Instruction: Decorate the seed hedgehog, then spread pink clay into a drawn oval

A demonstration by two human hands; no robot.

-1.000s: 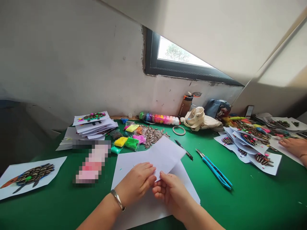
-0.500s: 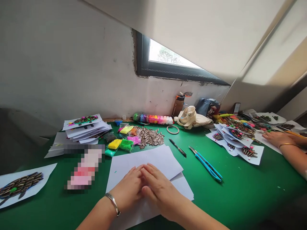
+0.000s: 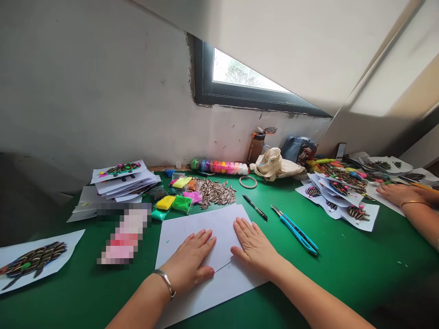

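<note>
White paper sheets [image 3: 206, 219] lie on the green table in front of me, one over another. My left hand [image 3: 192, 260] rests flat on their left part, fingers spread and nothing held; a silver bracelet is on that wrist. On the right part of the paper my right hand [image 3: 252, 242] lies flat and empty, fingers stretched out. A black pen [image 3: 254, 207] and a blue utility knife [image 3: 295, 230] lie to the right of the paper. Behind the paper are a heap of striped seeds [image 3: 216, 192] and several colored clay packets [image 3: 181, 204].
Stacked seed pictures [image 3: 125, 180] stand at the back left, more pictures [image 3: 339, 201] at the right. A tape roll [image 3: 248, 182], a cloth bag [image 3: 274, 165] and a bottle [image 3: 255, 147] are at the back. Another person's hand [image 3: 394, 194] rests at the far right.
My hands were together over the middle of the paper and have moved apart, now flat on it. The loose upper sheet's right corner no longer sticks out as before.
</note>
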